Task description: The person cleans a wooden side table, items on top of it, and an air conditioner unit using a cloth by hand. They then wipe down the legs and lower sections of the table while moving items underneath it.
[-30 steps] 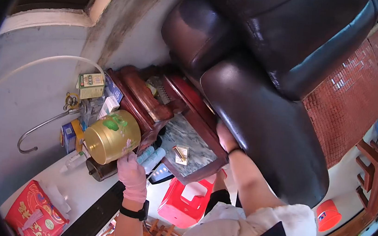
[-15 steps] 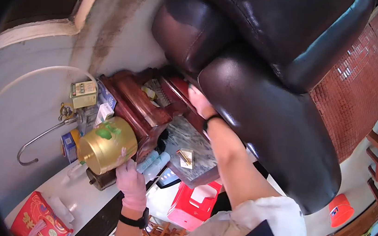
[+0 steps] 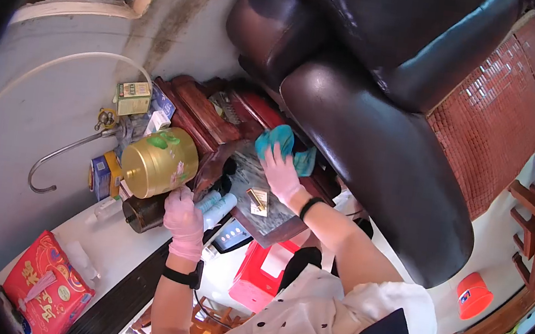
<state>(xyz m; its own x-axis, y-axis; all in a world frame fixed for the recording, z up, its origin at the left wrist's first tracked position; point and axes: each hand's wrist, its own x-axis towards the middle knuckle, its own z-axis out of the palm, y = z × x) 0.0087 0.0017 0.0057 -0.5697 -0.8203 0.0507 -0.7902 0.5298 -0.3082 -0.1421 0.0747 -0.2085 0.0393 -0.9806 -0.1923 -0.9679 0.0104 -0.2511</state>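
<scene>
My right hand (image 3: 278, 175), in a thin pink glove, presses a teal cloth (image 3: 277, 140) onto the grey marble top (image 3: 248, 163) of a dark wooden stand. Its fingers bend over the cloth. On the same marble lies a small white card (image 3: 259, 204) with a gold, lipstick-like tube (image 3: 255, 198) on it. My left hand (image 3: 184, 218), gloved too, is closed beside the lower edge of a gold lidded canister (image 3: 161, 163); what it holds, if anything, is hidden. A dark brown jar (image 3: 145, 212) stands next to that hand, as do pale blue-white bottles (image 3: 218, 209).
A dark leather sofa (image 3: 372, 179) borders the stand. Below the stand are a red box (image 3: 255, 276) and a tablet-like screen (image 3: 232, 235). A red packet (image 3: 45, 290) rests on the white surface. A curved metal hook (image 3: 50, 159) juts out by the wall.
My right hand has come back from the gap between stand and sofa onto the marble, and the teal cloth now shows under it. My left hand stays beside the canister. The view has shifted slightly.
</scene>
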